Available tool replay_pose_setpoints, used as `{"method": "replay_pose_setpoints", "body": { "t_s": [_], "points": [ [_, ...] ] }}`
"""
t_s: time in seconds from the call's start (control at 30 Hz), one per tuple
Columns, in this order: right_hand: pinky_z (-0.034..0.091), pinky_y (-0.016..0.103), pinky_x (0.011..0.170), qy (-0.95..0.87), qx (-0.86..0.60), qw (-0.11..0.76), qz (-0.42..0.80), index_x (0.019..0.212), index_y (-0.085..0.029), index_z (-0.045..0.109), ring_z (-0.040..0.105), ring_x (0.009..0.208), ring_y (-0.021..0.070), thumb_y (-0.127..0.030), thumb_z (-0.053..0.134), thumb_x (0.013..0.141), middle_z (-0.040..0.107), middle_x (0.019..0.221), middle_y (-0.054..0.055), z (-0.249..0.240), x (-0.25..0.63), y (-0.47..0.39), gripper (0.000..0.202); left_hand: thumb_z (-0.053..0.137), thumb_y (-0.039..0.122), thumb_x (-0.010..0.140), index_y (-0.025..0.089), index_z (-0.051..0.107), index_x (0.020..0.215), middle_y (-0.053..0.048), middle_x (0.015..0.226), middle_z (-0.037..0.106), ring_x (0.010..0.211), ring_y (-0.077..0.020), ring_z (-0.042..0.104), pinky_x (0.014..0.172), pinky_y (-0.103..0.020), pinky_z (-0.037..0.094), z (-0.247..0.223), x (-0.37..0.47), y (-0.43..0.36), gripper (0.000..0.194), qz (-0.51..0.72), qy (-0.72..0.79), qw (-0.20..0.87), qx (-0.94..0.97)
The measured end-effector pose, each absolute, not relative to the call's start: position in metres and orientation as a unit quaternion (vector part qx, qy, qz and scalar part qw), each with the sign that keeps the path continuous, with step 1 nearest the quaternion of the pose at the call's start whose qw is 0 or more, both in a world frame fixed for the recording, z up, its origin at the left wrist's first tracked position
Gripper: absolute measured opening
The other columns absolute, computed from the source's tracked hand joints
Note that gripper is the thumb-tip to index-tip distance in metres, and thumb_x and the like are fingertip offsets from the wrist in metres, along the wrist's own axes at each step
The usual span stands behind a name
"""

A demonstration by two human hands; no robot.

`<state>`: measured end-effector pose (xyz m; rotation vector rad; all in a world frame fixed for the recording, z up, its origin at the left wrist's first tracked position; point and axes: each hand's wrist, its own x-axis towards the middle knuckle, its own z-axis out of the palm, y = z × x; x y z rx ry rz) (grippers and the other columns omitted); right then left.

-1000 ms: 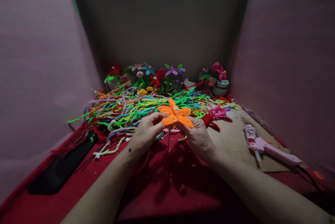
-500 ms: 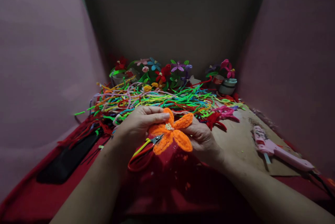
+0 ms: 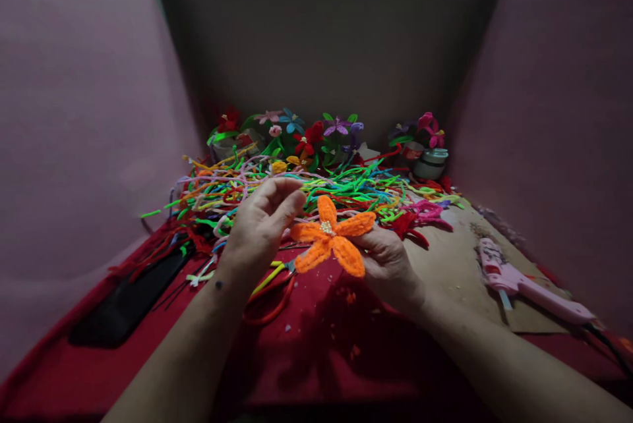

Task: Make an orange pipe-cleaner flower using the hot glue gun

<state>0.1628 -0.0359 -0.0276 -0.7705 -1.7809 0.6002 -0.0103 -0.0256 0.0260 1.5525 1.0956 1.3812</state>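
Held before the pipe-cleaner pile (image 3: 341, 180), the orange five-petalled chenille flower (image 3: 336, 240) could twist if the right hand (image 3: 388, 265), apparently pinching its hidden stem, slackens, since the empty, loosely curled left hand (image 3: 260, 232) gives no support.

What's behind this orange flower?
Behind the orange flower: pipe cleaners above, your right hand at right, and a red-handled tool at lower left. The flower covers the tool's tip and part of that hand.
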Motion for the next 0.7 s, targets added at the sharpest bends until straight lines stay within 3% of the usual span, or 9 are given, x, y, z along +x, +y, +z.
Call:
{"method": "replay_pose_setpoints", "body": {
  "t_s": [0.07, 0.13, 0.27, 0.47, 0.7],
  "points": [
    [0.043, 0.041, 0.086, -0.728, -0.338, 0.536, 0.262, 0.096, -0.029, 0.070, 0.058, 0.095, 0.0220, -0.013, 0.056, 0.077, 0.068, 0.097, 0.005, -0.028, 0.163, -0.035, 0.028, 0.049, 0.049, 0.080, 0.019, 0.050, 0.119, -0.009, 0.111, 0.058, 0.092, -0.0192, 0.056, 0.079, -0.028, 0.046, 0.026, -0.013, -0.030, 0.050, 0.535, 0.404, 0.295, 0.681],
    [0.045, 0.039, 0.082, -0.711, -0.354, 0.543, 0.271, 0.091, -0.028, 0.072, 0.059, 0.091, 0.0220, -0.014, 0.057, 0.075, 0.069, 0.091, 0.005, -0.028, 0.163, -0.035, 0.026, 0.043, 0.056, 0.080, 0.022, 0.039, 0.132, -0.010, 0.132, 0.044, 0.111, -0.0257, 0.047, 0.094, -0.037, 0.038, 0.024, -0.014, -0.033, 0.062, 0.471, 0.370, 0.207, 0.774],
    [0.047, 0.036, 0.075, -0.681, -0.358, 0.562, 0.304, 0.087, -0.027, 0.073, 0.059, 0.084, 0.0205, -0.014, 0.057, 0.074, 0.070, 0.082, 0.004, -0.026, 0.164, -0.036, 0.024, 0.036, 0.059, 0.081, 0.025, 0.021, 0.141, -0.007, 0.145, 0.025, 0.132, -0.0277, 0.022, 0.108, -0.043, 0.018, 0.015, -0.010, -0.031, 0.071, 0.351, 0.353, 0.091, 0.862],
    [0.048, 0.034, 0.074, -0.652, -0.338, 0.582, 0.349, 0.087, -0.026, 0.073, 0.059, 0.086, 0.0203, -0.016, 0.056, 0.075, 0.069, 0.080, 0.003, -0.021, 0.163, -0.039, 0.023, 0.032, 0.063, 0.079, 0.018, 0.018, 0.142, -0.012, 0.144, 0.026, 0.132, -0.0265, 0.020, 0.109, -0.042, 0.018, 0.003, 0.001, -0.029, 0.078, 0.337, 0.353, 0.123, 0.864],
    [0.046, 0.037, 0.078, -0.680, -0.349, 0.566, 0.307, 0.091, -0.026, 0.072, 0.059, 0.086, 0.0206, -0.016, 0.053, 0.079, 0.069, 0.083, 0.004, -0.028, 0.165, -0.033, 0.025, 0.035, 0.061, 0.080, 0.018, 0.022, 0.140, -0.011, 0.144, 0.026, 0.131, -0.0271, 0.024, 0.109, -0.041, 0.019, 0.009, -0.002, -0.033, 0.075, 0.368, 0.352, 0.179, 0.842]
  ]
}}
